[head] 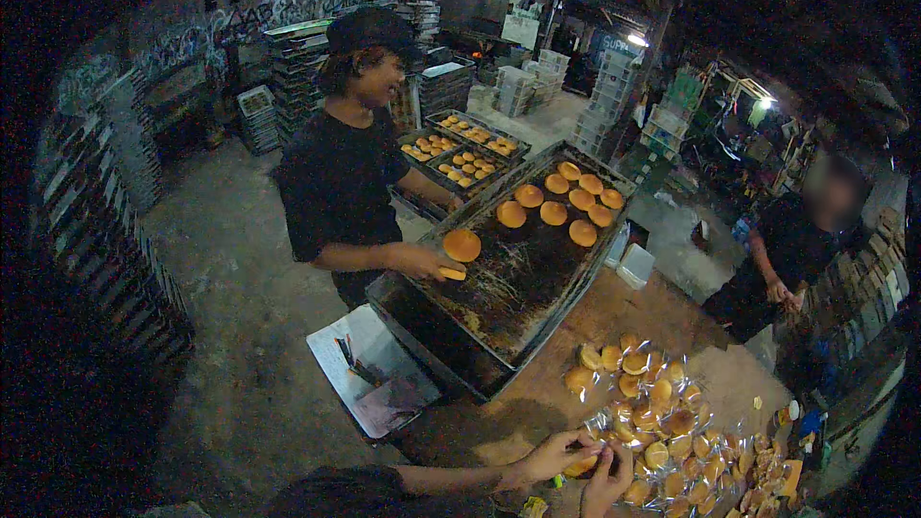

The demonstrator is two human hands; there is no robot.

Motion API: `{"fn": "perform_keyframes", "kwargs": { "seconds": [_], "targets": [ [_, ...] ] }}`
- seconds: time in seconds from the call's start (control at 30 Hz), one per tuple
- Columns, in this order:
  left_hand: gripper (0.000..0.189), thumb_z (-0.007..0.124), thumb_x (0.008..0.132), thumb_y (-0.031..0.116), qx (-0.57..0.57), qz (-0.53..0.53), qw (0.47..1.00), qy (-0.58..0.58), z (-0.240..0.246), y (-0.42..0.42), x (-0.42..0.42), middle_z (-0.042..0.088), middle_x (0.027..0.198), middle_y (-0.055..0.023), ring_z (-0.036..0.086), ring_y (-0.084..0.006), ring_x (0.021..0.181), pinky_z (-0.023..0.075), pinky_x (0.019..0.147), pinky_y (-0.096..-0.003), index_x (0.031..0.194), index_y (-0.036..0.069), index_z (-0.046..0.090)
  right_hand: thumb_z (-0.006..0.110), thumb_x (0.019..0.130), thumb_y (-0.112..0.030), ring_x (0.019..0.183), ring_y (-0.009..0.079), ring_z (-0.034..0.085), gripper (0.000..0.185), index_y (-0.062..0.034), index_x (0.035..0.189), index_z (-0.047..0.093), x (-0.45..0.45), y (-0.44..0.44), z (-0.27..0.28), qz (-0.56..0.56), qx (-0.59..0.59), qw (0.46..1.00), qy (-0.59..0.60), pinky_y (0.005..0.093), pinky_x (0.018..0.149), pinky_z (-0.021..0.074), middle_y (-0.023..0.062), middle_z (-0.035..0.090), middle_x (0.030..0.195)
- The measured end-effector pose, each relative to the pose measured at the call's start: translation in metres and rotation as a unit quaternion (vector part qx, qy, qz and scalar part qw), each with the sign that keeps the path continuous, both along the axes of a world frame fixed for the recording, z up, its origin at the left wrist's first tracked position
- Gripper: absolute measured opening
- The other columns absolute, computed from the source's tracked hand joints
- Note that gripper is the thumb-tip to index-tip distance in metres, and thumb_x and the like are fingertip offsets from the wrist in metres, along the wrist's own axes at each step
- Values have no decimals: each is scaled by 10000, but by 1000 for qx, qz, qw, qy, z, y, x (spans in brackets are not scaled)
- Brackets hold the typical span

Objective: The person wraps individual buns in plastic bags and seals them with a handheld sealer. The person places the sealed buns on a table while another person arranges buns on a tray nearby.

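At the bottom of the head view, my left hand (548, 459) and my right hand (609, 487) meet over a round golden bun (580, 467). Both sets of fingers pinch at its upper edge, where clear plastic seems to gather; the wrapping itself is hard to make out. Just beyond my fingers lies a heap of buns in clear plastic bags (658, 417), spread over the brown tabletop (619, 309). Darker, crumbly pieces (764, 478) lie to the right of the heap.
A dark baking tray (496, 302) holding loose buns (554, 213) rests on the table's left part. Across it, a co-worker's hand (424, 263) grips a bun. Smaller bun trays (468, 167) stand behind. A white board (374, 367) sits at left. Another person (791, 252) sits at right.
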State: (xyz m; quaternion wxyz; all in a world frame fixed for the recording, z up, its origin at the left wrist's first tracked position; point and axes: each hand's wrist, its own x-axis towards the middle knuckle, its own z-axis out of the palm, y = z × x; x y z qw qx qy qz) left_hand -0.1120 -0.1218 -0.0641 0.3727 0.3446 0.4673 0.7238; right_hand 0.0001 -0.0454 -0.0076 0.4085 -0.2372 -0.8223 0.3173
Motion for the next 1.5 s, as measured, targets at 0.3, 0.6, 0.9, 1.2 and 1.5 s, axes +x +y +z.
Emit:
{"fn": "perform_keyframes", "kwargs": {
  "seconds": [0.3,0.6,0.9,1.2,1.5],
  "targets": [
    [207,664,963,162,26,60,996,60,4,2,-11,622,1111,-59,580,-151,1087,465,934,-295,1078,-10,678,588,997,-145,1015,361,629,225,13,1138,662,3,14,22,86,79,989,-93,421,896,497,190,657,1101],
    [320,717,924,170,-17,68,998,-1,10,4,-2,616,1148,-94,590,-202,1127,479,990,-340,1185,21,606,578,925,-36,853,290,576,63,25,918,592,-4,17,-2,43,15,998,-54,356,797,464,146,577,879],
    [514,740,902,134,-50,73,991,-99,0,2,-10,684,1087,-93,629,-170,1095,477,980,-307,1314,16,455,587,999,-161,944,349,622,200,22,1053,647,-1,21,2,81,22,992,-91,394,872,496,190,643,1014],
    [384,746,901,222,-28,42,998,-38,-21,1,-12,688,1121,-79,641,-176,1062,493,970,-318,1208,32,613,589,960,-106,894,310,600,144,30,964,634,6,25,-13,76,95,985,-126,377,816,467,171,629,943],
    [152,703,847,65,-136,2,989,64,-21,-23,-19,686,963,-37,626,-134,920,508,841,-291,994,59,665,634,948,-207,1041,350,627,229,-8,1053,679,15,12,-47,52,-99,983,-146,412,935,483,169,672,1057]
  ]
}}
